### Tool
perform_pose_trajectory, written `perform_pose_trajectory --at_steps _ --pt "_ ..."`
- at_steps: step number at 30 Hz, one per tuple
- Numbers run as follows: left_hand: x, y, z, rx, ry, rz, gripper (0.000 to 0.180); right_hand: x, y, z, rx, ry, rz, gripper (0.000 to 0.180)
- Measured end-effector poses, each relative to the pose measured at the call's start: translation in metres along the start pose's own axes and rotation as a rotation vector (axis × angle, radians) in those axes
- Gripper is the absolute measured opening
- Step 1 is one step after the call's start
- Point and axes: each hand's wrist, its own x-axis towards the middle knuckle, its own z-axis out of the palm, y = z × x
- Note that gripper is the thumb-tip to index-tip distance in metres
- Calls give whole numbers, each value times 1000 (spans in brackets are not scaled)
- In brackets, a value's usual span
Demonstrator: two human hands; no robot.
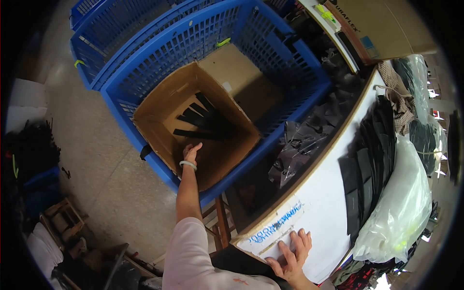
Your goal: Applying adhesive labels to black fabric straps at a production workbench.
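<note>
My left hand (191, 152) reaches out over an open cardboard box (159, 104) that stands inside a blue plastic crate (270, 53). Its fingers are loosely apart and hold nothing; a pale bangle sits on the wrist. Several flat black strips (200, 121) lie in the box, just beyond the fingertips. My right hand (292, 253) rests flat, fingers spread, on the near corner of a white tabletop (319, 193).
A row of black flat pieces (369, 154) lies across the white tabletop beside a bulging clear plastic bag (403, 203). Dark fabric pieces (299, 145) are heaped between crate and table. More blue crates (104, 38) stand behind. A small wooden stool (63, 220) stands at lower left.
</note>
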Motion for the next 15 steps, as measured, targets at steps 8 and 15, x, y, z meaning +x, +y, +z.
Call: perform_pose_trajectory --at_steps 8,15 --pt "-73 37 -6 -6 -114 8 59 12 1 -6 4 84 -56 50" --pt "-195 147 -23 -438 -153 417 26 10 5 1 100 228 -135 45"
